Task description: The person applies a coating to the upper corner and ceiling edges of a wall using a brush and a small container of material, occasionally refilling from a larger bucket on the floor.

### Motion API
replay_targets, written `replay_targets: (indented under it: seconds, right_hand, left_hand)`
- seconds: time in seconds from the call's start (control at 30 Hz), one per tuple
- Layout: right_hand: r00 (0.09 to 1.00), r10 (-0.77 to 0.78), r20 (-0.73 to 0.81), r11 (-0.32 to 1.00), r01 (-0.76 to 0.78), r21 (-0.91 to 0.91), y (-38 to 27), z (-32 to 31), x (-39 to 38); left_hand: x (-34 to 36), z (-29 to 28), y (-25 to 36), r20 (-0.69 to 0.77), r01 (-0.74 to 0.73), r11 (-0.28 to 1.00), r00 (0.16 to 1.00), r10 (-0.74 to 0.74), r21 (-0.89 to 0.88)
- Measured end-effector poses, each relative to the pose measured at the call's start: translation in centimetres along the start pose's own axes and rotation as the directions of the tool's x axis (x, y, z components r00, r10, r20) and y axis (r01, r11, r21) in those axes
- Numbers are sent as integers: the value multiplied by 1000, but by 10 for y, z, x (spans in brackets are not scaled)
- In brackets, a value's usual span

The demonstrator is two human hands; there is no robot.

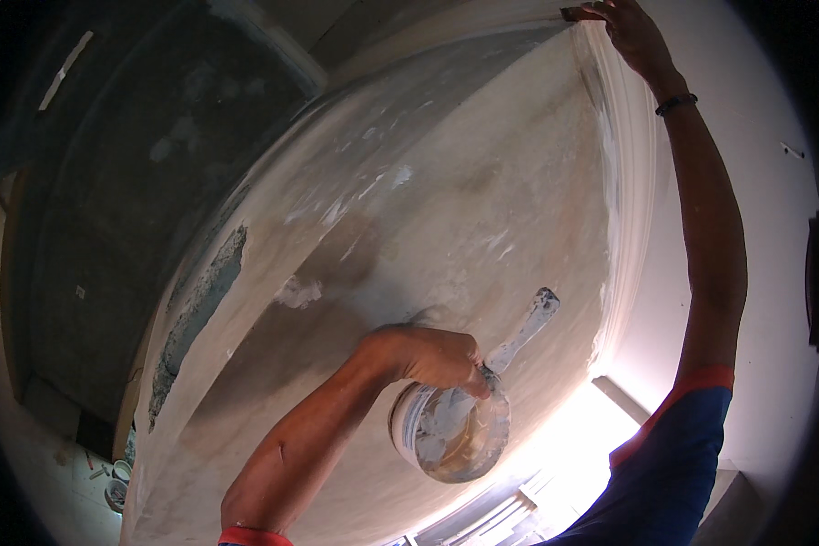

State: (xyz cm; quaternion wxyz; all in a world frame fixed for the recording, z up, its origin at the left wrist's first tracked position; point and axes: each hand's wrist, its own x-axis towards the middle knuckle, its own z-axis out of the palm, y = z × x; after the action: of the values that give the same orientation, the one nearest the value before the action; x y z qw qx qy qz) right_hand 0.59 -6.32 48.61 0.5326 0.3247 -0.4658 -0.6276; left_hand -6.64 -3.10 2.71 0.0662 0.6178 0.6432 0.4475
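Note:
My left hand [428, 355] is closed on the rim of a round plastic tub [450, 437], smeared inside with grey-white filler. A putty-crusted scraper [526, 323] stands up out of the tub beside my fingers. High at the upper right, my right hand [637, 41] is closed on a small dark tool [575, 15], which looks like a blade, at the top end of a pale moulded trim [614, 182]. A plastered surface [464, 200] with white smears fills the middle, behind both hands.
A broken, rough recess [200, 318] runs along the plaster's left edge. A dark grey wall [127, 200] is at left, with small containers [118, 491] on the floor below. A white wall [773, 273] is at right. Bright light [573, 428] comes from the lower right.

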Motion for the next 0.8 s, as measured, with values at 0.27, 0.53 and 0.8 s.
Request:
replay_targets:
  seconds: [0.27, 0.53, 0.8]
  right_hand:
    - [991, 95, 92, 992, -87, -89, -41, 12, 8]
    - [952, 305, -13, 950, -303, 74, 5, -60, -17]
    - [818, 540, -198, 836, -495, 235, 26, -7, -69]
  left_hand:
    - [0, 0, -6, 2, 23, 1000, 1000, -23, -5]
    - [13, 1, -2, 19, -59, 997, 998, 58, 42]
    - [14, 2, -18, -11, -29, 999, 1000, 29, -18]
